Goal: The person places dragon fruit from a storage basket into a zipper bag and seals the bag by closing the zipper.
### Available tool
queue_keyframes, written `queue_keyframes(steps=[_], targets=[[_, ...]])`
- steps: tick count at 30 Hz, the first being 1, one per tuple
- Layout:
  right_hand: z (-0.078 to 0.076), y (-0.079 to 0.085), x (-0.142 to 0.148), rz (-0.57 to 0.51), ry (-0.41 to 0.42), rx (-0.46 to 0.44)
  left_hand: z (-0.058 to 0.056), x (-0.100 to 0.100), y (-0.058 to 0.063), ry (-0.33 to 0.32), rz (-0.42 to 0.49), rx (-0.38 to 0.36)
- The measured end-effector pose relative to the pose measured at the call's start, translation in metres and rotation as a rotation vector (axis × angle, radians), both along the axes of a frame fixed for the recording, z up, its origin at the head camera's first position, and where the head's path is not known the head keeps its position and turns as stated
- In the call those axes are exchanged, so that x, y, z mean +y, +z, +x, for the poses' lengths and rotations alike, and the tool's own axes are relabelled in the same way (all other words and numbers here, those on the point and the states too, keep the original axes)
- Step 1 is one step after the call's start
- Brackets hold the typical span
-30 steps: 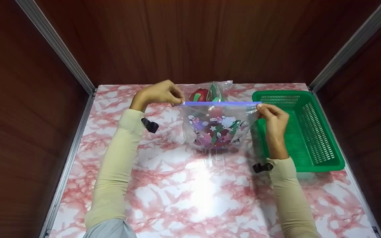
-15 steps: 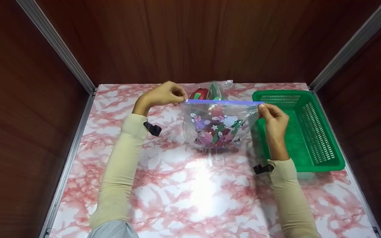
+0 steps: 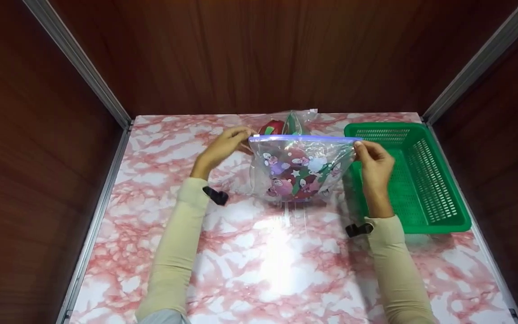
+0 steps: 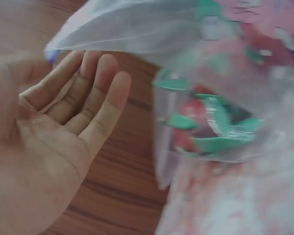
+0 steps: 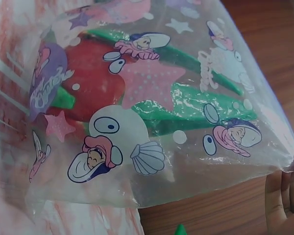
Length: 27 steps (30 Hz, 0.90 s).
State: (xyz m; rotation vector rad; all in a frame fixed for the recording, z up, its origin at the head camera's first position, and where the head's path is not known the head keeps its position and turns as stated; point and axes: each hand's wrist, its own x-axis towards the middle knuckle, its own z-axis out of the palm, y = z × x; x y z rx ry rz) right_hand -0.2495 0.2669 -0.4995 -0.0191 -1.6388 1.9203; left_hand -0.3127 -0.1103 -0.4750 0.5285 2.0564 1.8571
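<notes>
A clear slider zip bag (image 3: pixel 299 175) printed with cartoon shells and stars stands upright, a purple zip strip (image 3: pixel 304 138) along its top. Red and green things (image 5: pixel 93 73) show through its film; I cannot tell their kind. My right hand (image 3: pixel 376 166) pinches the bag's top right corner between thumb and fingers. At the top left corner, my left hand (image 3: pixel 221 148) has its fingers loosely extended beside the bag's edge, as the left wrist view shows; its thumb is blurred there. The white slider (image 3: pixel 255 136) sits at that left end.
Behind the printed bag stands another clear bag (image 3: pixel 308 118) with red and green things in it. A green plastic basket (image 3: pixel 461 220) is on the right. Wood-patterned walls (image 3: pixel 259 58) enclose the red-and-white marbled table (image 3: pixel 241 270) at the back and sides.
My left hand has loosened its pinch on the top left corner and its wrist has come down and right. The bag has shifted slightly right; my right hand keeps its pinch.
</notes>
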Motion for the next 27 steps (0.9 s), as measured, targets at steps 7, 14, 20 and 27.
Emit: queue_keyframes(steps=[7,14,20,27], targets=[[-0.001,-0.001,0.002,0.014,-0.02,-0.006,0.02,0.011,-0.052,-0.003,0.059,-0.113],[-0.001,-0.001,0.004,-0.003,-0.025,-0.013,0.043,0.029,-0.083,-0.058,-0.078,-0.123],[0.001,-0.002,0.003,-0.014,-0.016,-0.021,0.052,0.054,-0.101,-0.014,0.004,-0.043],[0.003,-0.003,0.003,-0.028,-0.002,-0.007,0.052,0.065,-0.108,0.053,0.035,0.008]])
